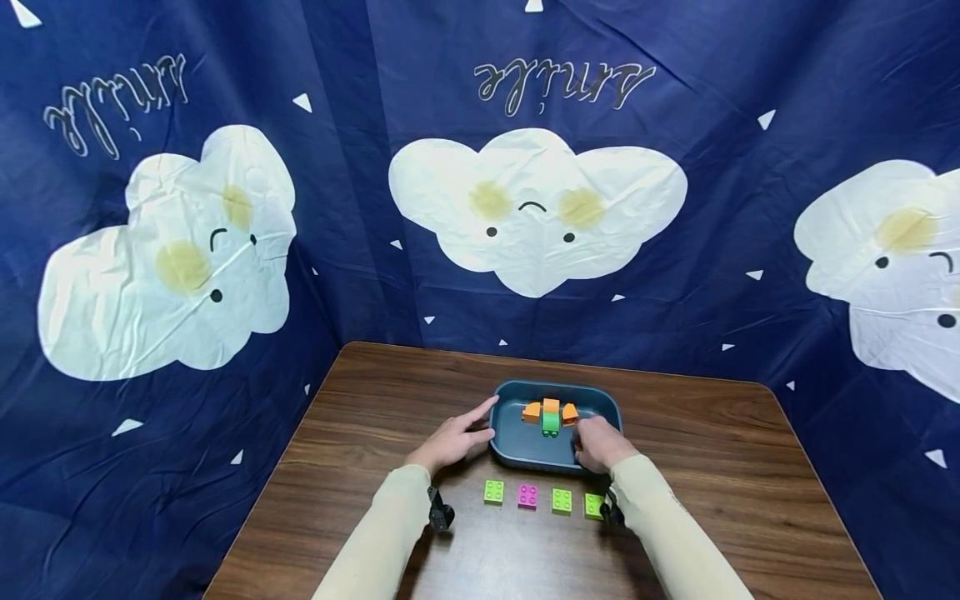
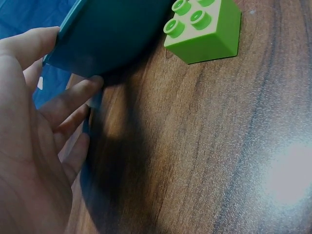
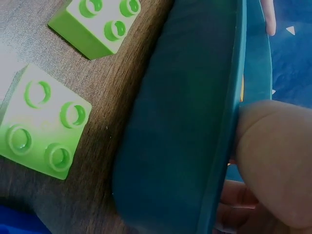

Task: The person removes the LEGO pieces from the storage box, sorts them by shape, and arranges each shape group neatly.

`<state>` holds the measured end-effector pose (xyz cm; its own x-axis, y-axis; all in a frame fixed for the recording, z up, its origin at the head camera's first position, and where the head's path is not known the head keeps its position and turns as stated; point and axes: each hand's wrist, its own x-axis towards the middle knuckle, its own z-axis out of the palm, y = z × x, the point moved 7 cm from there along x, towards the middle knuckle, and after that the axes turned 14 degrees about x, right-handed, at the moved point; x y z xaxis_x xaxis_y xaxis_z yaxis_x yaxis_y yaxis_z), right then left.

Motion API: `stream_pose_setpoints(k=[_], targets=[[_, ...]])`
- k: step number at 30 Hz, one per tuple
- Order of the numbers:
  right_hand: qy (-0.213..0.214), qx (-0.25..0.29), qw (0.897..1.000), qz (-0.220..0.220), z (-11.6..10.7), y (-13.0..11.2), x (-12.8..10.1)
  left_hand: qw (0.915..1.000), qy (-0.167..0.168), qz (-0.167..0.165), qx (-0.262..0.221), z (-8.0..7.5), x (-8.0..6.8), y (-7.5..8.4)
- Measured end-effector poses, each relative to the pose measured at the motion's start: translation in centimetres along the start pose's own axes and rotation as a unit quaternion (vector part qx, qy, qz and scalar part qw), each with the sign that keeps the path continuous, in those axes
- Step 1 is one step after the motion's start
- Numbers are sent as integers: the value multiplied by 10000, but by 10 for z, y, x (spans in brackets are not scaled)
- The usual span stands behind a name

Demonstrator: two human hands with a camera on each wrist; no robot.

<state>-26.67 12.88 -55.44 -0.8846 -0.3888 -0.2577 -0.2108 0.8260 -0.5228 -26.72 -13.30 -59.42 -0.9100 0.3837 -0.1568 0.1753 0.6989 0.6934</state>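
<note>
A dark teal tray (image 1: 517, 457) stands on the table, holding several orange blocks (image 1: 532, 412) and a green block (image 1: 551, 423). My left hand (image 1: 450, 442) touches the tray's left side, its fingers extended; in the left wrist view the fingertips (image 2: 46, 40) meet the rim. My right hand (image 1: 600, 444) reaches over the near right rim into the tray, fingers bent downward. A bit of orange shows by its fingertips, but whether they grip it is hidden. In the right wrist view the tray wall (image 3: 180, 117) covers most of those fingers.
In front of the tray lies a row of studded bricks: a lime brick (image 1: 493, 492), a magenta brick (image 1: 527, 497), and two more lime bricks (image 1: 561, 501), the last partly behind the right wrist camera. A blue object (image 3: 19, 222) shows at the right wrist view's corner. Blue cloth hangs behind the table.
</note>
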Motion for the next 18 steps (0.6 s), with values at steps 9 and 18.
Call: stream_pose_setpoints(k=[9,18], targets=[[158,102,9997,-142,-2,-1,-4,10000,1,-2,79,0,2,-1],[365,-15,9991,-201,-5,-3,-9,10000,-4,43,77,1,2,-2]])
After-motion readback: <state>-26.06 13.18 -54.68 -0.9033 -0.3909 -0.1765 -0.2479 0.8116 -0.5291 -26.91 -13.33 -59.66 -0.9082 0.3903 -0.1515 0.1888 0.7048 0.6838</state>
